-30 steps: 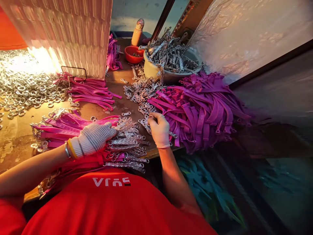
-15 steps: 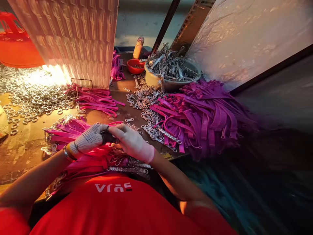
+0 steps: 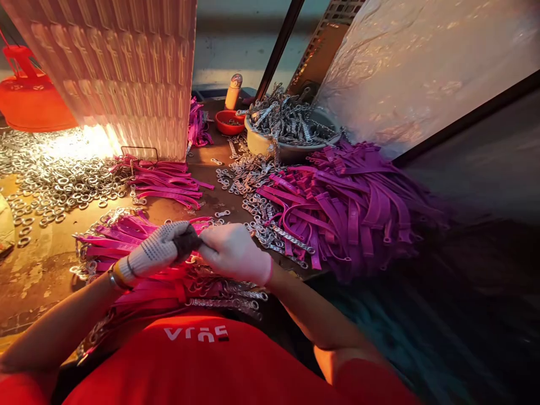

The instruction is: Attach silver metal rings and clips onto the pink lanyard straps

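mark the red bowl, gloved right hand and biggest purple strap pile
Red bowl [image 3: 229,129]: head view, front wall.
Gloved right hand [image 3: 237,252]: head view, back.
Biggest purple strap pile [image 3: 353,208]: head view, middle.

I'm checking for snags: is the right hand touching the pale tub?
Apart: in the head view, loose metal links lie between the right hand and the pale tub.

red lamp (lit), upright bottle

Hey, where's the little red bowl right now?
In the head view, the little red bowl is toward the back of the table, just left of the tub heaped with metal chains, in front of the bottle.
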`<state>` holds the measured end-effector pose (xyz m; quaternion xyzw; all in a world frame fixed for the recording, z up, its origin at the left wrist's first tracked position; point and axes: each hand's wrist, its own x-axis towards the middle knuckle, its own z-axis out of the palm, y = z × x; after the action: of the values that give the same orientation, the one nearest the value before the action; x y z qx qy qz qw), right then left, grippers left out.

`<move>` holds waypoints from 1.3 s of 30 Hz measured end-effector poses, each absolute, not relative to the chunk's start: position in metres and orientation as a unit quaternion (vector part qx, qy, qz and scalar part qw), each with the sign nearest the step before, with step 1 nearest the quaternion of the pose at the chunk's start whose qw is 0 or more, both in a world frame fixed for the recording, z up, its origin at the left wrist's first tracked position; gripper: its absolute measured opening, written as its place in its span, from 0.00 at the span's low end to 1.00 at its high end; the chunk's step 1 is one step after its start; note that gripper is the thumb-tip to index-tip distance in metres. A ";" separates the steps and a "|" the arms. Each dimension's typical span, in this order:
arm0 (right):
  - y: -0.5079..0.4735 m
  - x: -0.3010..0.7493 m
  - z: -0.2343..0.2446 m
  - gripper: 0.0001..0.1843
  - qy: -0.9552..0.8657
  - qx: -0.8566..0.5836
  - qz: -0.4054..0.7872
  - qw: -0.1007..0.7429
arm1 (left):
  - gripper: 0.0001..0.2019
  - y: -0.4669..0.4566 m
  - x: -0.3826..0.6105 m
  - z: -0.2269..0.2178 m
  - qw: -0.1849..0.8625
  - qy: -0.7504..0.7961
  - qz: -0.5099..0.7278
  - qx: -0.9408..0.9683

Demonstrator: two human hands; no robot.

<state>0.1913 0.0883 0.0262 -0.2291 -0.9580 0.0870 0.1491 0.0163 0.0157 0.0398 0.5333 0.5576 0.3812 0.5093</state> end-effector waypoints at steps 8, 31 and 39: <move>0.103 0.184 -0.011 0.18 -0.819 -0.408 0.200 0.352 | 0.09 0.092 -0.002 0.019 0.497 0.583 0.368 0.528; 0.113 0.147 0.002 0.16 -0.883 -0.307 0.252 0.249 | 0.14 0.040 -0.027 0.040 0.532 0.607 0.404 0.432; 0.095 0.147 0.011 0.18 -0.946 -0.293 0.052 0.128 | 0.09 0.026 -0.015 0.040 0.358 0.674 0.363 0.535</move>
<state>0.1472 0.0955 0.0105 -0.2928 -0.9462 0.0524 0.1276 -0.0152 0.0260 0.0397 0.5352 0.6740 0.3625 0.3575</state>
